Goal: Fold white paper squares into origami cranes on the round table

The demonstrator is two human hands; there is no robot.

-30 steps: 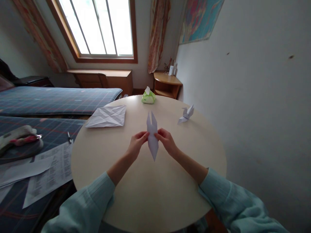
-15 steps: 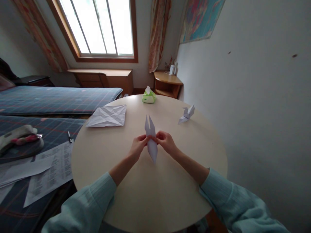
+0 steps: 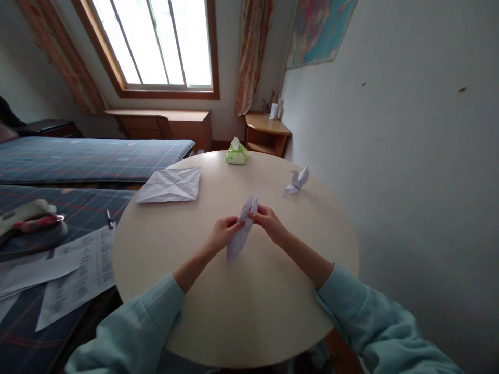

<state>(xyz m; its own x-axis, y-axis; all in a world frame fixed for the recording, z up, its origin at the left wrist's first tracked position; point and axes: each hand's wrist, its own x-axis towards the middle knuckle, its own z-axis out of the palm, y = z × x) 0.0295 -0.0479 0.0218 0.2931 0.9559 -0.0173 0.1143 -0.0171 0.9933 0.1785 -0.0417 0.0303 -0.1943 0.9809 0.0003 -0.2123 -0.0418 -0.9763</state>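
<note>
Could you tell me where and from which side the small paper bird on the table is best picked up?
Probably by its raised middle, pinched from above: the paper bird stands upright on the table, with thin points sticking out at either end that would crumple. The right hand, now pinching the folded paper with the left hand, is nearer.

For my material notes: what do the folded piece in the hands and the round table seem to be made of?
The folded piece: thin white matte paper, sharp creases and a pointed tip; left hand and right hand pinch it. The round table: smooth cream top with slight sheen, probably laminate or painted wood; unclear which.
</note>
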